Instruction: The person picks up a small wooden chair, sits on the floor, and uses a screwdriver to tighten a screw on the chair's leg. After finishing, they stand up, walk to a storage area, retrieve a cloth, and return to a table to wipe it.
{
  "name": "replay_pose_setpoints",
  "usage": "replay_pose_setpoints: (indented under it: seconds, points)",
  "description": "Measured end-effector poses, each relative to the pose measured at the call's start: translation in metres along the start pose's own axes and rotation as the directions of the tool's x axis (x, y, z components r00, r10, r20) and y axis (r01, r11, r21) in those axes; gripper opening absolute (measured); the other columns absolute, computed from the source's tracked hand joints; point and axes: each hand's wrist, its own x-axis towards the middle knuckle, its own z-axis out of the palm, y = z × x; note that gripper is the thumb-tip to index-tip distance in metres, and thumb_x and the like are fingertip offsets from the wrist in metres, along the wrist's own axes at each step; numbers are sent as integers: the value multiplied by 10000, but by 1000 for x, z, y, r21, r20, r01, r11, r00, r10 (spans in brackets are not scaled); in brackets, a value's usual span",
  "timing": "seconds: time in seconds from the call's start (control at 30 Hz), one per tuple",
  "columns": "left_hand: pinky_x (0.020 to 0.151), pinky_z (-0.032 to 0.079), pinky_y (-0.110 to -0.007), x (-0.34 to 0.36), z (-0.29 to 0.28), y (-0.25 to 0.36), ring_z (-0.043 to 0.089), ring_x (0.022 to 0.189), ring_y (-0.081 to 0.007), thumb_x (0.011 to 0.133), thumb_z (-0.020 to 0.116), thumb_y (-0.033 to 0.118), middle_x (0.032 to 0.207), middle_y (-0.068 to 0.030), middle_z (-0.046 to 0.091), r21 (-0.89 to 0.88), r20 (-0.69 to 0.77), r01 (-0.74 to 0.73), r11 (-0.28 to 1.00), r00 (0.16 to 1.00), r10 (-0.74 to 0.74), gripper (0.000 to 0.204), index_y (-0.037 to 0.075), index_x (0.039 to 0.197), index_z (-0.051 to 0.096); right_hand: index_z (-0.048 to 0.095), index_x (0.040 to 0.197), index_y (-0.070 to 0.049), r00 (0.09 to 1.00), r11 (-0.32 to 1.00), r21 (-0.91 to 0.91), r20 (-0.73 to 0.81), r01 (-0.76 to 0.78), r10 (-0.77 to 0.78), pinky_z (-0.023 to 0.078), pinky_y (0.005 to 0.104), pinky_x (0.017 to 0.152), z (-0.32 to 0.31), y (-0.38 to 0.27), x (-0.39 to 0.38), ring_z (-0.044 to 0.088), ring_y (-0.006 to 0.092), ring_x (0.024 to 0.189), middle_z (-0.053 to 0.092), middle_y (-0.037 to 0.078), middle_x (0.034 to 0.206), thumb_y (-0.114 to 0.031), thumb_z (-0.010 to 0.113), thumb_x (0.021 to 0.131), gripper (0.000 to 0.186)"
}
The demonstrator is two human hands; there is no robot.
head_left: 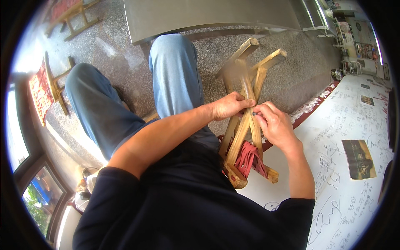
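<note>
A folding wooden stool (pixel 238 143) with crossed legs is tipped on its side, to the right of my knees. Red woven straps (pixel 248 159) hang bunched between its bars at the near end. My left hand (pixel 231 106) is closed on a leg close to the crossing, its thumb pressed along the wood. On the other side of the crossing, my right hand (pixel 273 123) pinches a small metal piece (pixel 254 113) between thumb and fingers, right against the leg. The fingers partly cover this piece, and I cannot tell its exact kind.
A grey metal-topped table (pixel 208 14) stands ahead of my knees. Stools with red seats (pixel 41 89) are on the speckled floor (pixel 125 46) at the left. Along the right runs a white wall (pixel 300 175) with handwriting and photos; a window (pixel 43 196) is lower left.
</note>
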Motion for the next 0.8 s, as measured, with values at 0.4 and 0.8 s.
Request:
replay_pose_setpoints:
  seconds: [0.4, 0.8]
  points:
    - [866, 545, -310, -2, 2, 4, 650, 952, -163, 992, 633, 427, 1025, -121, 711, 14, -4, 26, 1000, 1000, -26, 519, -74, 1104, 704, 634, 1028, -56, 995, 997, 16, 60, -79, 78, 552, 488, 723, -8, 2, -3, 678, 382, 837, 679, 143, 945, -78, 609, 911, 122]
    - [886, 579, -330, 1, 0, 0, 692, 997, -209, 996, 627, 394, 1085, -175, 714, -1, -2, 1, 1000, 1000, -1, 523, -105, 1141, 680, 629, 1034, -32, 994, 997, 49, 103, -54, 49, 551, 438, 727, -7, -1, 1, 689, 337, 828, 679, 131, 968, -51, 602, 916, 123]
